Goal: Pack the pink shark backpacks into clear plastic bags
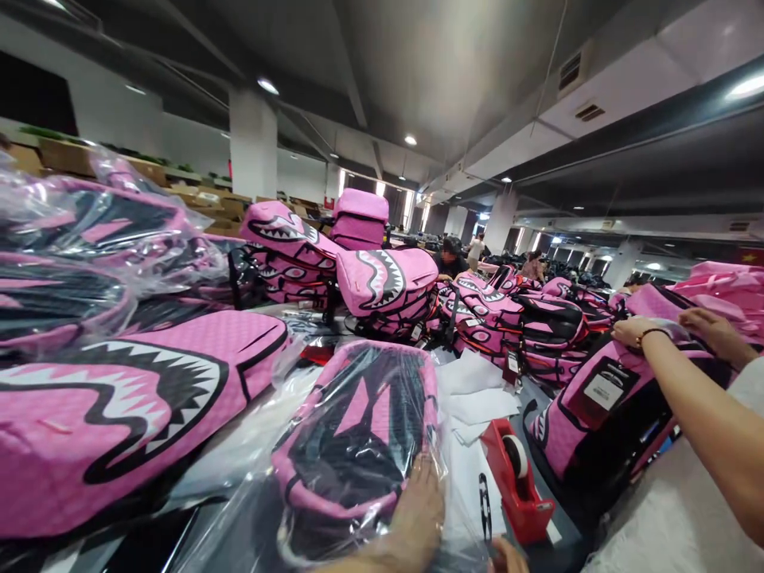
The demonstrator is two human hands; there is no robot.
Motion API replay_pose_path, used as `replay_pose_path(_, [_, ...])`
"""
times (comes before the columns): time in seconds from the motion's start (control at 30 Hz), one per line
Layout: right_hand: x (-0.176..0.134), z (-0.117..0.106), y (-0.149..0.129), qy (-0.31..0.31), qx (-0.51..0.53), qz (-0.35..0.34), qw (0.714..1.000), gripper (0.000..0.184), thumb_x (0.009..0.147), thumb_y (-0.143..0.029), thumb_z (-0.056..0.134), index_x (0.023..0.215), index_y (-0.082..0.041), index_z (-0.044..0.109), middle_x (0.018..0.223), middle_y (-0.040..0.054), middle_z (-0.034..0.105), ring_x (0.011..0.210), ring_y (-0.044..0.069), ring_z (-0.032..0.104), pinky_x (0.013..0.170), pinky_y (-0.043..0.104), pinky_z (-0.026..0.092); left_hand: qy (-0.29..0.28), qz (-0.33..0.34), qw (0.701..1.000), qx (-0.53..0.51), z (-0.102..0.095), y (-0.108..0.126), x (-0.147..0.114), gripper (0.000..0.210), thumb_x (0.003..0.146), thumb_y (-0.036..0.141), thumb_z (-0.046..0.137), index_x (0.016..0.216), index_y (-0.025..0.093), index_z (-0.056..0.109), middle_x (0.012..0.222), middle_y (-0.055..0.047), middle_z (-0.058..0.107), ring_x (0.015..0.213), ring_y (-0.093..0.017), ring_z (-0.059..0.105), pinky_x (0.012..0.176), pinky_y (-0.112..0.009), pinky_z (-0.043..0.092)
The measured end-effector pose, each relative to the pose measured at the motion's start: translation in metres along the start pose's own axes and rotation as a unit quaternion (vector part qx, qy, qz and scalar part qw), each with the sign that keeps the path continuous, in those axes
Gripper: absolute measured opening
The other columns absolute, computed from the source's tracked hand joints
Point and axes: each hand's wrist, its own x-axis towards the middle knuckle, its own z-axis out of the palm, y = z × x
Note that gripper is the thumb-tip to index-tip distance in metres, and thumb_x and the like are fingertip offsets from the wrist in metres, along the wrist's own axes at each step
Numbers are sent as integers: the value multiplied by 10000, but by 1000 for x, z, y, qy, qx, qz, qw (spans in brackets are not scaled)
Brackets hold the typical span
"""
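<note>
A pink and black backpack (349, 426) lies back side up inside a clear plastic bag (239, 517) in front of me. My left hand (422, 497) rests on the bag along the backpack's right side, with its fingers stretched out. At the bottom edge, only part of my right hand (507, 555) shows, close to the bag's right edge; most of its fingers are cut off. Just above it lie black thread snips (485, 505). Beside them stands a red tape dispenser (519, 485) with a white roll.
To the left lies a pink shark-mouth backpack (173, 398), below bagged backpacks (101, 223). More backpacks (387, 282) are piled behind. White paper sheets (477, 390) lie mid-table. At right, a co-worker's arms (692, 406) reach over a tagged backpack (588, 406).
</note>
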Motion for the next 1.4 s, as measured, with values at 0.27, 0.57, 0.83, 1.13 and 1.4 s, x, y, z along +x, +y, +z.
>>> replay_pose_path(0.27, [-180,30,-64,-143,98,100,980,460,975,-545,579,1245,-175,619,1168,101,671,927,201,653,779,433,615,83,50,995,24,-111,-72,-146,366,973,254,487,1276,153,665,1309,-115,706,1341,-240,567,1179,-370,415])
replay_pose_path(0.57, [-293,94,-172,-283,298,308,858,423,1023,-581,432,1070,-221,648,608,-24,634,392,136,558,316,214,402,125,-147,976,99,-177,-92,-192,369,895,136,677,1230,290,687,1170,-70,711,1200,-260,628,1121,-452,425])
replay_pose_path(0.83, [-227,132,-187,-180,171,-174,953,362,995,-181,505,1324,-269,630,1220,98,706,1138,240,682,903,372,607,196,-461,863,-63,-191,-157,-209,408,926,574,560,706,233,521,680,19,562,617,-167,574,637,-287,493])
replay_pose_path(1.13, [-215,202,-191,-255,-89,-201,941,690,800,-140,666,1460,-287,530,1297,116,690,1204,391,608,1000,599,468,140,-620,727,-259,-197,-91,-246,619,801,761,602,556,230,398,562,47,442,487,-116,430,530,-237,447])
replay_pose_path(1.4, [-265,134,-187,-146,79,-278,946,461,912,-76,570,1366,-154,585,1161,104,757,1183,240,671,1018,426,538,134,-741,623,-212,-203,-108,-245,662,552,781,670,908,225,624,770,-33,732,735,-250,721,656,-324,582])
